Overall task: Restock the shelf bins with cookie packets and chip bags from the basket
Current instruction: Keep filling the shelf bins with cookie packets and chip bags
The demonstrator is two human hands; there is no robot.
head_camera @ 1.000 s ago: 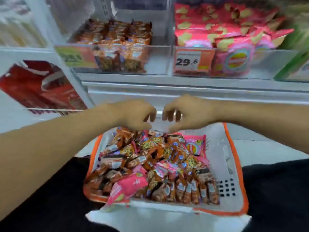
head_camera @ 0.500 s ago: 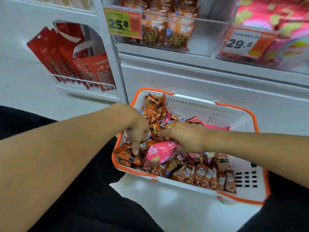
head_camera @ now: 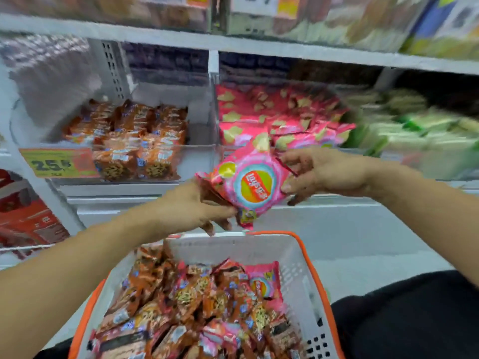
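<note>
While the left hand (head_camera: 197,208) and right hand (head_camera: 321,174) both pinch one pink chip bag (head_camera: 248,182) above the basket (head_camera: 298,257), it hangs near the pink bin (head_camera: 280,125). Next it likely needs lifting over that bin's front and letting go.

A yellow-and-orange price tag (head_camera: 58,163) reading 25.8 hangs at the front of the shelf. Red packets (head_camera: 24,218) sit in a wire rack low on the left. Blurred green bags (head_camera: 417,130) fill the far right, and more blurred goods (head_camera: 337,19) line the upper shelf.
</note>
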